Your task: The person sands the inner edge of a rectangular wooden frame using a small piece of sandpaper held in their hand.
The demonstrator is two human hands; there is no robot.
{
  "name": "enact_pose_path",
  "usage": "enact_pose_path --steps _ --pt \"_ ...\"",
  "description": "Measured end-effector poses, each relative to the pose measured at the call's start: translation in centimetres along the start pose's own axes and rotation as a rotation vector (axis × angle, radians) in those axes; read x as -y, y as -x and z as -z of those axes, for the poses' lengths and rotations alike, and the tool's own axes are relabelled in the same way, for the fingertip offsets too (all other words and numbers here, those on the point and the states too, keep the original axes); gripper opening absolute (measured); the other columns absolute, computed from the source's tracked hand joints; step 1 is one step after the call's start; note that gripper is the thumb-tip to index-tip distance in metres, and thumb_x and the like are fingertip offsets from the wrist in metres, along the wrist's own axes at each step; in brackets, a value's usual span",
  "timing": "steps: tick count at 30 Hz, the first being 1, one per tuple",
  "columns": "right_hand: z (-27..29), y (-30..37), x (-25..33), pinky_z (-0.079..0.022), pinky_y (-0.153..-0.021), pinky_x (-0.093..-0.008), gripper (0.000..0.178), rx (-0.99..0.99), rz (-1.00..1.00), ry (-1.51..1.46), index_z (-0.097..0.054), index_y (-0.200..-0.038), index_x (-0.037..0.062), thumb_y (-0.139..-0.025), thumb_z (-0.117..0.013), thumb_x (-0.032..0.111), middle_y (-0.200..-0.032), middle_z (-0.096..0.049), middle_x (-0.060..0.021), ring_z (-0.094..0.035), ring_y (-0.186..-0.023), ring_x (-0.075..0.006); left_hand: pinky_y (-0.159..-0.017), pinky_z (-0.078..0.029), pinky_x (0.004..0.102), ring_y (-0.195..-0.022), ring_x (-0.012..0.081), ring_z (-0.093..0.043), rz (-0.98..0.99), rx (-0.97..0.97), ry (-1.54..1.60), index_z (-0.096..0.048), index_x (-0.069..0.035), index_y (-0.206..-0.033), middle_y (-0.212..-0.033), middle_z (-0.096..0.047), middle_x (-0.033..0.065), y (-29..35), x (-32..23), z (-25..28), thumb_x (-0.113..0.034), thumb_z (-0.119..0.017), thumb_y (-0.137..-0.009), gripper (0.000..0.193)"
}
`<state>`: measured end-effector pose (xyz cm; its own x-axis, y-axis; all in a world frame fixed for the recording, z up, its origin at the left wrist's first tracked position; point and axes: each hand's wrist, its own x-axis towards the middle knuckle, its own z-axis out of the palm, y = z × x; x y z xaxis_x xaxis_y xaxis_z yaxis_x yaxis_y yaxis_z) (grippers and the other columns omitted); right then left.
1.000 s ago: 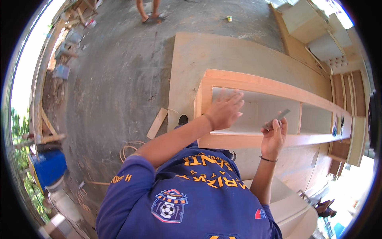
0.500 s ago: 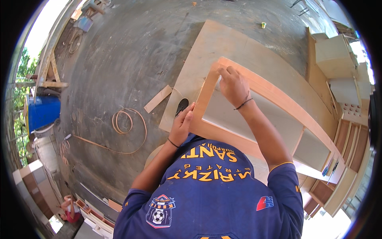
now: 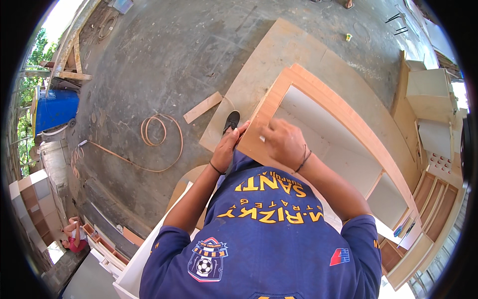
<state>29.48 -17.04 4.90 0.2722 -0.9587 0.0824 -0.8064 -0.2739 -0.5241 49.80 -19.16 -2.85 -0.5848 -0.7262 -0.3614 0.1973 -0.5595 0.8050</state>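
Note:
A long cabinet carcass with a light wood-toned front frame (image 3: 343,117) and pale inside lies before me. My left hand (image 3: 227,151) is at its left outer edge, with the fingers along the side of the frame. Over the near left corner, my right hand (image 3: 285,143) is closed, fingers curled down at the frame's face. A small white piece (image 3: 262,139) shows at its fingertips; motion blurs the fingers, and its kind is unclear.
A large flat board (image 3: 271,47) lies under the cabinet. To the left are a short wooden strip (image 3: 203,107) and a coiled edging strip (image 3: 181,144). Blue-handled scissors (image 3: 398,230) rest at the cabinet's far right end. A blue bin (image 3: 57,112) stands left; another person (image 3: 75,239) sits lower left.
My right hand has moved from the far left corner of the frame down to the near left corner. My left hand stays at the left edge. The view has shifted slightly.

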Motion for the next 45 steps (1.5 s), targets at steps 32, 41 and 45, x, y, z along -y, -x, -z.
enact_pose_path --steps 32,41,45 --pt "0.7 -2.9 -2.7 -0.05 -0.056 -0.0381 0.026 -0.183 -0.151 0.287 -0.065 -0.1 0.0122 -0.076 -0.058 0.006 -0.079 -0.058 -0.0074 -0.061 -0.074 -0.0262 -0.113 -0.023 0.0301 -0.137 0.0188 -0.033 -0.048 0.039 -0.003 -0.031 0.005 -0.144 -0.149 -0.035 0.0127 -0.9 2.0 0.7 -0.033 -0.024 -0.105 0.055" --pt "1.4 -1.1 -0.6 -0.05 -0.06 -0.0361 0.02 -0.108 -0.05 0.2 -0.064 -0.095 0.0086 -0.075 -0.061 0.008 -0.074 -0.055 -0.0059 -0.061 -0.072 -0.0232 -0.114 -0.021 0.0286 -0.138 0.0185 -0.032 -0.065 0.019 -0.007 -0.035 0.004 -0.143 -0.149 -0.037 0.0126 -1.7 2.9 0.7 -0.032 -0.024 -0.106 0.053" --pt "1.6 -2.1 -2.2 -0.049 -0.059 -0.0351 0.017 -0.124 -0.105 0.241 -0.063 -0.093 0.0076 -0.076 -0.063 0.01 -0.072 -0.053 -0.0062 -0.06 -0.071 -0.0228 -0.114 -0.02 0.0286 -0.139 0.0186 -0.031 -0.063 0.001 -0.082 -0.033 0.004 -0.143 -0.15 -0.035 0.0132 -1.6 3.1 0.4 -0.033 -0.024 -0.105 0.054"
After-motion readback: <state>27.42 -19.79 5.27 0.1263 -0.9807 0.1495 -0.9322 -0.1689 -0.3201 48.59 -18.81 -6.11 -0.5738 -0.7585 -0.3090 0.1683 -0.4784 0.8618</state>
